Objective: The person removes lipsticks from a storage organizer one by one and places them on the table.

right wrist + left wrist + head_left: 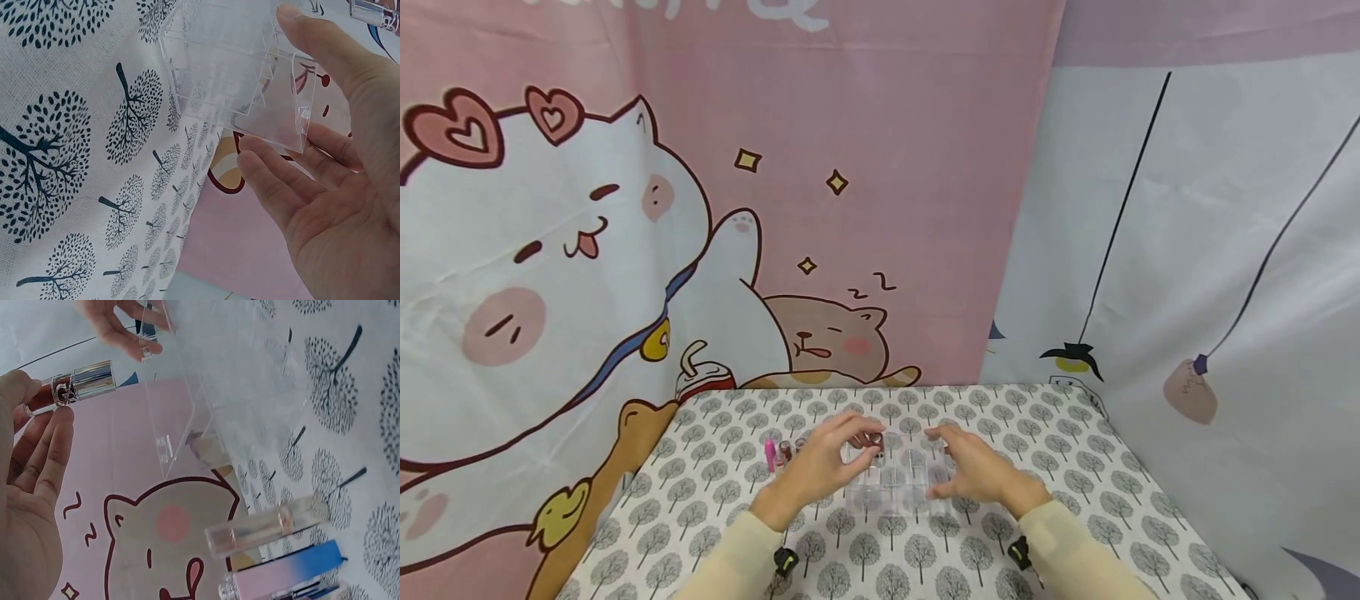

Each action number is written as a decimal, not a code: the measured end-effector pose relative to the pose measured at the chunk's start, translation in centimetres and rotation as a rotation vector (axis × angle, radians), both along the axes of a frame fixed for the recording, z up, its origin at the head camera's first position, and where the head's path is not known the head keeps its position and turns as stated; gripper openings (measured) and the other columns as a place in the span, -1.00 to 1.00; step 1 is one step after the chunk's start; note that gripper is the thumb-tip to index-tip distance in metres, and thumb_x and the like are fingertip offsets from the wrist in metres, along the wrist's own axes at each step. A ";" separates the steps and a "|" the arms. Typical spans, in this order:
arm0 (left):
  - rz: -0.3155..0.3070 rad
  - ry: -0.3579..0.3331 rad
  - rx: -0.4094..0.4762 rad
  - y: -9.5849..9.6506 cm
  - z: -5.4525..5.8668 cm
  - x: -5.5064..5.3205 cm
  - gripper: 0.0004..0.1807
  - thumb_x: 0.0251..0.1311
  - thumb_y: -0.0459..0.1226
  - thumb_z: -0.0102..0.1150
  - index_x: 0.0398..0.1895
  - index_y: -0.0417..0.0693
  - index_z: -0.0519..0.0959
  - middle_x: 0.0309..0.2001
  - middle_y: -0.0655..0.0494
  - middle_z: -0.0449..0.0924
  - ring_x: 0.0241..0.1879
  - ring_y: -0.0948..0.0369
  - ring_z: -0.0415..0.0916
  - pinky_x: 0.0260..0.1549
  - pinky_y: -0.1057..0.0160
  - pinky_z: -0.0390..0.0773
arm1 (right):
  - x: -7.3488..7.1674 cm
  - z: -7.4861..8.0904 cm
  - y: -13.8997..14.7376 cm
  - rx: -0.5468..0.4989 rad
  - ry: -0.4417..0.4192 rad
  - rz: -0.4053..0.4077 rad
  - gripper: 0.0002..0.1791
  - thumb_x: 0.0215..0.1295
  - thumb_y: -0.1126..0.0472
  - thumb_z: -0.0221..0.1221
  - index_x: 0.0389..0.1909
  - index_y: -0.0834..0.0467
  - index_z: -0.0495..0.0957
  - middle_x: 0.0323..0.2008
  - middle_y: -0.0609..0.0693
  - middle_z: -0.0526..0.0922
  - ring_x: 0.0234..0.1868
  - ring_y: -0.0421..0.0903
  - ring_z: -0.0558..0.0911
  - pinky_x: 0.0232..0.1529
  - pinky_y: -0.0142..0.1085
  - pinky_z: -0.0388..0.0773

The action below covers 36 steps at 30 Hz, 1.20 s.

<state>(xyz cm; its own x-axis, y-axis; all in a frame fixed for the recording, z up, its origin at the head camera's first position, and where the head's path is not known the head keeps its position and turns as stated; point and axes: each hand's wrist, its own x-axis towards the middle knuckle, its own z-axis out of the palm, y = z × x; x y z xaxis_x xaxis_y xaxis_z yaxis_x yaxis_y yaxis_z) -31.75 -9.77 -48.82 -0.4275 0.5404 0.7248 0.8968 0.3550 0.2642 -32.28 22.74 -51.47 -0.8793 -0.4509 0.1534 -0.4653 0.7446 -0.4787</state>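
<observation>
My left hand (827, 458) pinches a lip gloss tube (75, 386) between thumb and fingertips. The tube has a shiny silver cap and a dark red body, and lies nearly level in the left wrist view. In the head view it is over the left part of a clear plastic organizer (891, 502) with several compartments. On the organizer's right side, my right hand (981, 473) holds it, thumb at the near edge and fingers at the far edge. The right wrist view shows those fingertips (250, 161) right at the clear wall.
Left of the organizer stand several lip products, among them a bright pink tube (770, 454), a clear tube (269, 526) and a pink-and-blue tube (284, 570). A tree-print cloth (865, 550) covers the table. Behind it hangs a cartoon-cat curtain (910, 208).
</observation>
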 end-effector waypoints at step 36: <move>0.156 0.043 0.066 -7.6 -0.4 0.2 -0.54 0.36 -0.51 0.59 0.29 -0.07 0.78 0.01 0.10 0.79 -0.19 0.23 0.78 -0.38 0.48 0.73 | -0.2 0.1 0.2 -0.016 -0.015 0.014 0.20 0.11 -0.13 0.79 0.68 0.20 0.43 0.57 0.25 0.62 0.39 0.34 0.76 0.38 0.22 0.85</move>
